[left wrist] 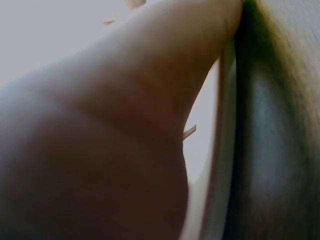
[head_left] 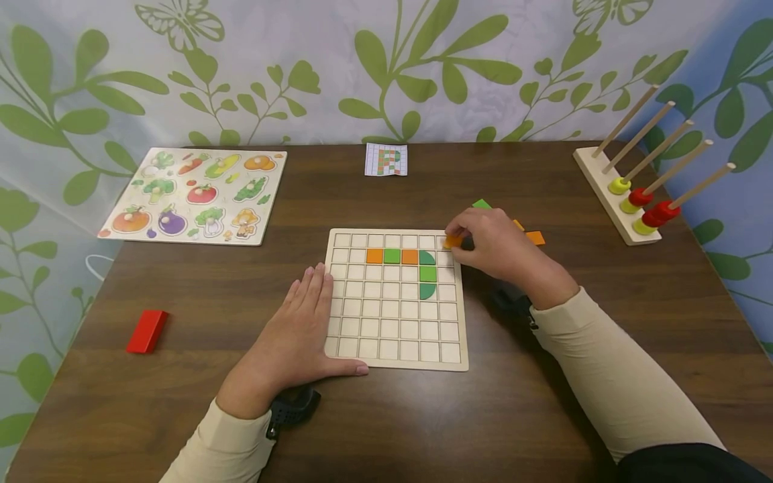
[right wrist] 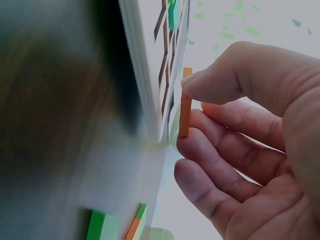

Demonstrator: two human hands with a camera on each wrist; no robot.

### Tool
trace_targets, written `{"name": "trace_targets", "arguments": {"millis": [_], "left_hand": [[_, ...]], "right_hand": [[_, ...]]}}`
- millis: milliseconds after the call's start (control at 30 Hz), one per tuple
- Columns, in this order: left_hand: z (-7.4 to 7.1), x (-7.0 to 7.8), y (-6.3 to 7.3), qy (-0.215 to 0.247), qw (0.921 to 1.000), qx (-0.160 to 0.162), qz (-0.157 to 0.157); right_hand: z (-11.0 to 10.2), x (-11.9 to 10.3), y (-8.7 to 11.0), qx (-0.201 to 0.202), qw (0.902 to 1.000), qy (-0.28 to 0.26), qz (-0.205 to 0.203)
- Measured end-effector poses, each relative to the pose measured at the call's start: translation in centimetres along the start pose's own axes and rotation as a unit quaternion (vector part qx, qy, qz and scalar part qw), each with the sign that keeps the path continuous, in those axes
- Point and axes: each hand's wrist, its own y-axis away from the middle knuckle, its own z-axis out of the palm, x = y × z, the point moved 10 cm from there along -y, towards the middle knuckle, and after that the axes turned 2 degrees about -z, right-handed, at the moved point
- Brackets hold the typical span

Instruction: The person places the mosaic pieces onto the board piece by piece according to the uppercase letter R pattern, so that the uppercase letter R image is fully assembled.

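Observation:
A wooden grid board (head_left: 395, 366) lies on the table, with orange squares (head_left: 374, 255), green squares (head_left: 392, 256) and green quarter-round tiles (head_left: 427, 290) set in its upper cells. Along the board's left edge rests my left hand (head_left: 290, 335), fingers straight and thumb stretched by the lower edge. In the left wrist view that hand (left wrist: 115, 120) fills most of the picture. My right hand (head_left: 504, 245) pinches an orange tile (right wrist: 185, 107) between thumb and fingertips, over the board's upper right corner. The tile's exact shape is unclear, since it is seen mostly edge-on.
Loose green (head_left: 481, 204) and orange tiles (head_left: 535, 237) lie beyond my right hand. A pattern card (head_left: 386, 159) sits at the back. There is a vegetable puzzle (head_left: 274, 201) at left, a red block (head_left: 147, 331) nearer, and a peg stacker (head_left: 616, 194) at right.

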Motion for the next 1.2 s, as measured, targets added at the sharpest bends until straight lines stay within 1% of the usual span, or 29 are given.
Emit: {"name": "trace_targets", "arguments": {"millis": [167,533,700,867,1067,1200], "left_hand": [[0.0,0.0,0.0,0.000,1.0000,0.002,0.000],[0.0,-0.1,0.0,0.003,1.0000,0.000,-0.004],[-0.1,0.0,0.0,0.004,1.0000,-0.001,-0.004],[-0.1,0.0,0.0,0.004,1.0000,-0.002,-0.005],[0.0,-0.1,0.0,0.004,0.9999,-0.006,-0.008],[0.0,-0.1,0.0,0.004,0.9999,-0.008,-0.008]], "right_hand": [[0.0,-1.3,0.1,0.003,0.9997,-0.005,-0.025],[1.0,-3.8,0.3,-0.013,0.9978,-0.010,-0.064],[1.5,-4.6,0.5,-0.016,0.9967,-0.017,-0.077],[1.9,-5.3,0.6,-0.016,0.9943,-0.023,-0.103],[2.3,-6.2,0.8,-0.020,0.9911,-0.013,-0.131],[2.6,-6.9,0.9,-0.028,0.9895,-0.011,-0.141]]}}
